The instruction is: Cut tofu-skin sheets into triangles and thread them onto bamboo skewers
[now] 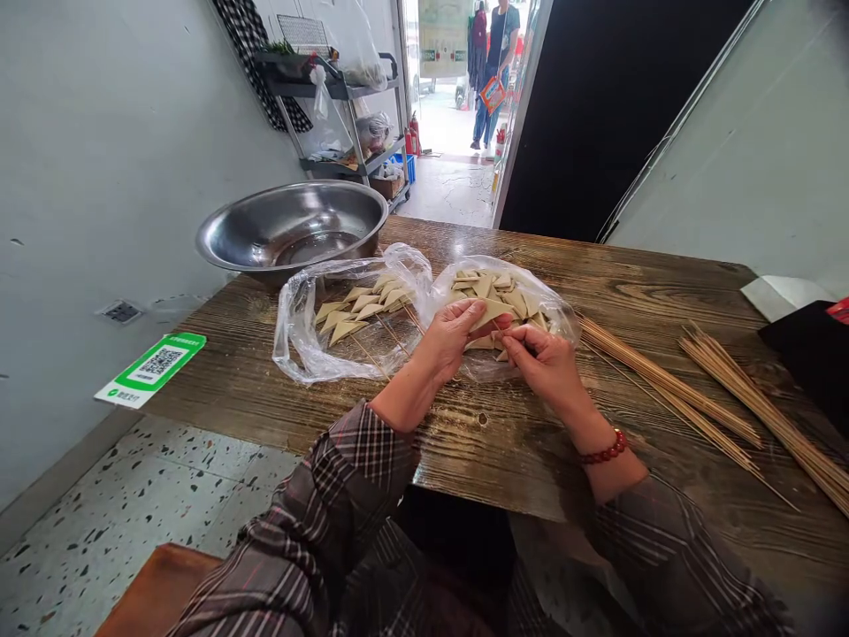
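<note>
My left hand point(451, 339) holds a pale triangular piece point(492, 312) between thumb and fingers, above the right plastic bag point(561, 311). Pinched in my right hand point(545, 358) is a thin wooden stick, its end at the lower edge of that piece. Many loose triangular pieces point(523, 303) lie in the right bag. In the left plastic bag point(298, 358), several triangular pieces point(367, 305) lie in rows, with sticks point(391, 333) extending from them toward me. Two bundles of sticks point(669, 385) rest on the table to the right of my right hand.
A large metal basin point(292, 226) stands at the table's back left. A green QR-code card point(154, 370) lies on the left corner of the wooden table point(464, 442). Behind are a shelf cart point(351, 97) and a person point(497, 71) in the doorway. A black object sits far right.
</note>
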{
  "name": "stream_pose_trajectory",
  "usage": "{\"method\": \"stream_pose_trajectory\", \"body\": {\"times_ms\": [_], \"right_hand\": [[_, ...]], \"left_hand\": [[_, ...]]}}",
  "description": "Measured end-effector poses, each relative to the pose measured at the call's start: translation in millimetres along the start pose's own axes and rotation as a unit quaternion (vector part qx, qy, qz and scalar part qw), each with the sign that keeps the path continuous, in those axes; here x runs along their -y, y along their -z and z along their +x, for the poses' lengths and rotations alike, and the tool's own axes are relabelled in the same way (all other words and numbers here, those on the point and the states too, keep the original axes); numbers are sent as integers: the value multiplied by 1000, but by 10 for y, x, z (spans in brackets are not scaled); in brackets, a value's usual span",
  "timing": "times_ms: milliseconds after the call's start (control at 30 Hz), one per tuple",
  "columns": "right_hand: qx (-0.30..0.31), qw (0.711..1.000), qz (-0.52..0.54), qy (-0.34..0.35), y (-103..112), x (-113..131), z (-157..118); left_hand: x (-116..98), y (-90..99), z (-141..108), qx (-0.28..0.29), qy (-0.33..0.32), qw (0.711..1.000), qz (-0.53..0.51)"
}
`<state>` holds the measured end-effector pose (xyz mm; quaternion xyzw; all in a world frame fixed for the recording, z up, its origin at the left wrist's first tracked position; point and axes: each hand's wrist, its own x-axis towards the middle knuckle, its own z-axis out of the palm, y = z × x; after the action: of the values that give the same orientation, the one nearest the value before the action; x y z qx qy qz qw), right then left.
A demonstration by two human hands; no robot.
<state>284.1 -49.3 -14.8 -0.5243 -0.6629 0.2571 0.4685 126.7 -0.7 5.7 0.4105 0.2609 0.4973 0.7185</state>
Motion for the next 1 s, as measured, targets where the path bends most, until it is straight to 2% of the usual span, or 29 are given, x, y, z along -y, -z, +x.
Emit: {"method": "stream_pose_trajectory", "body": {"times_ms": [133,500,833,900,1000], "right_hand": [[-7,1000,-4,12,-10,7,0],[-18,1000,5,-9,-70,-18,-18],[-28,999,21,-12,-56,-22,20],[-14,998,53,-37,-45,-13,26],[43,987,126,-84,-19,38,26]], "left_hand": [[4,-19,-3,-7,3,1000,-1],[3,-47,-24,-2,4,1000,-1],[59,-71,-25,18,5,999,28],[36,-55,-20,19,9,999,26],[-27,-12,-6,2,-9,1000,13]]}}
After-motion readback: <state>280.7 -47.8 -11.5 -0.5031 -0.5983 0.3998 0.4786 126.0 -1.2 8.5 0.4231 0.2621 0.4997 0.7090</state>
